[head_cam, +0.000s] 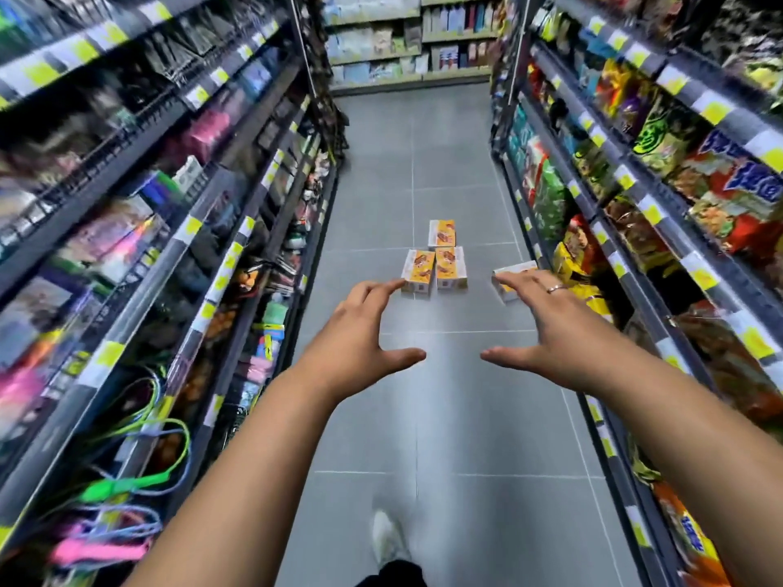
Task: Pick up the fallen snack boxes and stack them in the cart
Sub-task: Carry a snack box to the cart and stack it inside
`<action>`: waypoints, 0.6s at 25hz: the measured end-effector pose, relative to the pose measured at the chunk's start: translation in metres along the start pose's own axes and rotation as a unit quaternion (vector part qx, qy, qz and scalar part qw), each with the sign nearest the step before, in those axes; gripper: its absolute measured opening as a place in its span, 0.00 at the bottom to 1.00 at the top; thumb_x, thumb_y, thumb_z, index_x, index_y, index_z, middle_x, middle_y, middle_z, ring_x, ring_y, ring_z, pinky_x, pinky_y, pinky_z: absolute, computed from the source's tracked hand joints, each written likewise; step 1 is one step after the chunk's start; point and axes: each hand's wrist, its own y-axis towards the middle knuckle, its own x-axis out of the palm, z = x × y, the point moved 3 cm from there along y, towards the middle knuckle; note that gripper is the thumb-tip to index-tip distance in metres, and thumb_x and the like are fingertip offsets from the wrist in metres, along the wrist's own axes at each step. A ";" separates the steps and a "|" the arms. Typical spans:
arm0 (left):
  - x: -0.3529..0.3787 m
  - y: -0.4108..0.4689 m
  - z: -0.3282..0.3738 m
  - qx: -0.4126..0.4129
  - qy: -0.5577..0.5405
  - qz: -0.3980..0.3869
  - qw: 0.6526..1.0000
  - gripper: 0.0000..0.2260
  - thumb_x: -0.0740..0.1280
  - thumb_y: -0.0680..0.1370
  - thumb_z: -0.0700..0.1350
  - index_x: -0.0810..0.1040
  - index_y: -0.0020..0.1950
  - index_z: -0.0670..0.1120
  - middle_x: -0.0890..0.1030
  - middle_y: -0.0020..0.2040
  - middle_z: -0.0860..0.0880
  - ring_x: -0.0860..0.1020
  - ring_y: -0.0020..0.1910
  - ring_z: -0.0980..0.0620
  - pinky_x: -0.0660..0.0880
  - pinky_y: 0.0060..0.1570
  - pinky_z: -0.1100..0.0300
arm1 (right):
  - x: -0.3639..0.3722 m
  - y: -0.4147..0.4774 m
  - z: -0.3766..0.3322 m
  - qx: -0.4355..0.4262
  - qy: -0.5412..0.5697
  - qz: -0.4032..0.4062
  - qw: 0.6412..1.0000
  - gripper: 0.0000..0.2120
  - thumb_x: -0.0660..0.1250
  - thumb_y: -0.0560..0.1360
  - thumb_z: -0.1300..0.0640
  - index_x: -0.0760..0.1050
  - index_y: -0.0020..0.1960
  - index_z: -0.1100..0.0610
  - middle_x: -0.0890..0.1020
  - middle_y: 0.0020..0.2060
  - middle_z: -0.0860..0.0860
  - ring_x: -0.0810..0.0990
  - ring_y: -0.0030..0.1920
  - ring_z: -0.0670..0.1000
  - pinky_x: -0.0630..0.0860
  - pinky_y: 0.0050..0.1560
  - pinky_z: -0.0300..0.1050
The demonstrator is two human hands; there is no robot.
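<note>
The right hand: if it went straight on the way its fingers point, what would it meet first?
Probably the lone orange snack box lying by the right shelf. The right hand overlaps it in the picture, but depth is unclear.

Four snack boxes (451,268) on the floor (445,417): three in a close cluster, namely far box (442,233), left box (418,271) and middle box (451,273), plus one right box (515,269) set apart (partly hidden behind fingers). Two hands: left hand (360,345) and right hand (563,332). One ring (556,288). One shoe (387,540) in view. Three runs of shelving: left shelves (127,247), right shelves (656,205), far shelves (406,40).
</note>
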 end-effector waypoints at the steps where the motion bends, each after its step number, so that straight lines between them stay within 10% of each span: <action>1: -0.004 0.015 -0.011 0.000 0.000 -0.005 1.000 0.40 0.75 0.69 0.58 0.59 0.76 0.56 0.65 0.70 0.52 0.66 0.70 0.50 0.64 0.69 0.57 | 0.005 0.020 -0.001 -0.001 0.004 -0.001 1.000 0.45 0.73 0.64 0.35 0.57 0.75 0.44 0.64 0.70 0.46 0.66 0.70 0.52 0.68 0.68 0.51; 15: -0.057 0.317 -0.147 0.045 0.057 -0.087 0.994 0.42 0.76 0.69 0.57 0.58 0.77 0.55 0.64 0.72 0.51 0.66 0.71 0.49 0.66 0.69 0.50 | 0.016 0.320 0.028 0.074 0.039 0.009 0.996 0.43 0.75 0.66 0.39 0.58 0.75 0.44 0.64 0.69 0.47 0.69 0.68 0.51 0.70 0.65 0.50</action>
